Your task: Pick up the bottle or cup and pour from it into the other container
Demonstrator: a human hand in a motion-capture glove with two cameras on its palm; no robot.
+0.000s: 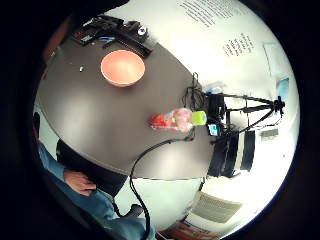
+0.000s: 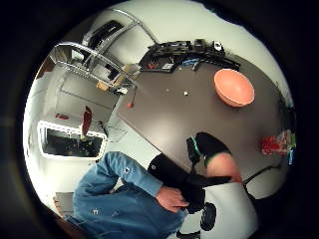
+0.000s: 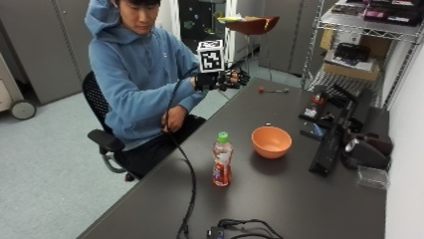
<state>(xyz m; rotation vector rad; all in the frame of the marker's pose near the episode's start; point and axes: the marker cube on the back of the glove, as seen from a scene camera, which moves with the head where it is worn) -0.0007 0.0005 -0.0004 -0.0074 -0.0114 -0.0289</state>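
A dark desk [image 3: 278,199] is running past the frame's lower edge, its near end cut off. An orange bowl [image 3: 271,141] is sitting mid-desk, contents hidden. A green-capped bottle [image 3: 222,160] is standing upright just beside it, nearer the person's edge. The gloved right hand [image 3: 222,79] is hovering above the desk's far corner, fingers loosely curled, holding nothing.

Gloved right hand [image 3: 222,79] is raised at chest height, forearm bent up, fingers loosely curled, nothing held. Bare left hand [image 3: 173,119] is rested in the lap, arm bent at the elbow.
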